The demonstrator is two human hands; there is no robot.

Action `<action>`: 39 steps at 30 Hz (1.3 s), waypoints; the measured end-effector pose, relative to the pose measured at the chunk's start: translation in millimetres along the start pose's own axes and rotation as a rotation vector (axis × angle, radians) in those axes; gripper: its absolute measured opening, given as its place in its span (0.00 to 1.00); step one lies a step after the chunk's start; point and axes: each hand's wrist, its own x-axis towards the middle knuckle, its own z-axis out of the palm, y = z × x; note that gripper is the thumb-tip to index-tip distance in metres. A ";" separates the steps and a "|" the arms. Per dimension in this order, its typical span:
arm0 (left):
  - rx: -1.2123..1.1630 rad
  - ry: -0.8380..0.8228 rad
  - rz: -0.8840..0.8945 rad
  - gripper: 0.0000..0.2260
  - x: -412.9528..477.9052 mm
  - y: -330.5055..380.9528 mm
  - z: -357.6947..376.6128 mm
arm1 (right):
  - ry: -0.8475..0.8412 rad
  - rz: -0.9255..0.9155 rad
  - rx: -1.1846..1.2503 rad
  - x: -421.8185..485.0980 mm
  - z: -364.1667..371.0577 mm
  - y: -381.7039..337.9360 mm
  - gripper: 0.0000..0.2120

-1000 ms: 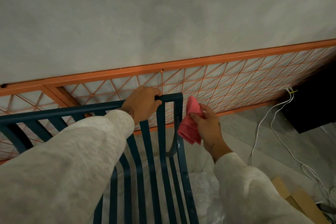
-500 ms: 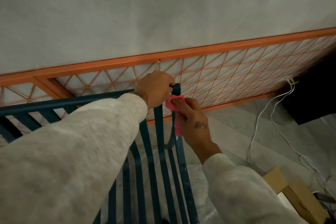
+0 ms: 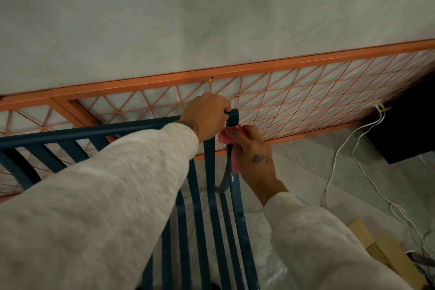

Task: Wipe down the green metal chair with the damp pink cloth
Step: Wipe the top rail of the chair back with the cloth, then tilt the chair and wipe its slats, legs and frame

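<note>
The dark green metal chair (image 3: 208, 207) fills the lower middle, its slatted back rising to a top rail that runs left. My left hand (image 3: 206, 114) is wrapped around that top rail at its right corner. My right hand (image 3: 255, 158) presses the pink cloth (image 3: 231, 140) against the right upright of the backrest, just below the corner. Most of the cloth is hidden under my fingers, with one strip hanging down beside the upright.
An orange metal grid panel (image 3: 294, 101) leans against the grey wall behind the chair. White cables (image 3: 339, 153) trail over the floor at right toward a black box (image 3: 409, 129). Cardboard pieces (image 3: 386, 249) lie at lower right. Clear plastic sheeting (image 3: 261, 238) lies under the chair.
My right hand brought the cloth from beside the chair onto the right upright near the top corner and closed around it. My left hand stayed on the top rail.
</note>
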 end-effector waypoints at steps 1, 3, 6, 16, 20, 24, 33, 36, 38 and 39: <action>-0.005 0.000 0.001 0.09 -0.3 0.2 -0.1 | -0.020 -0.005 -0.017 -5.1 1.6 4.9 0.11; -0.010 -0.002 -0.001 0.09 -1.9 0.4 -0.6 | -0.127 0.018 -0.030 -25.7 9.4 15.0 0.12; -0.011 0.000 -0.002 0.09 -2.0 1.3 -0.3 | -0.270 0.087 0.001 -50.4 17.4 26.7 0.10; -0.003 -0.025 0.006 0.12 -6.8 2.7 2.1 | -0.163 0.063 -0.045 -18.6 4.0 9.1 0.11; 0.049 -0.154 0.067 0.18 -26.1 0.8 -0.3 | -0.432 0.254 0.045 -42.6 2.5 16.8 0.11; 0.016 -0.131 0.087 0.20 -66.0 -6.2 -5.0 | -0.377 0.396 0.145 -51.5 -22.1 9.7 0.13; -0.181 -0.167 -0.074 0.12 -179.3 -3.8 -14.2 | -0.321 0.443 0.283 -91.0 -87.1 -58.0 0.14; -0.230 -0.161 -0.082 0.11 -220.7 -3.3 -18.8 | -0.297 0.448 0.326 -120.4 -104.8 -84.8 0.14; -0.254 -0.147 -0.077 0.11 -257.3 -8.7 -27.6 | -0.276 0.453 0.321 -146.0 -115.0 -109.4 0.14; -0.260 -0.140 -0.081 0.12 -268.7 -11.6 -30.2 | -0.260 0.445 0.304 -154.2 -119.1 -115.9 0.14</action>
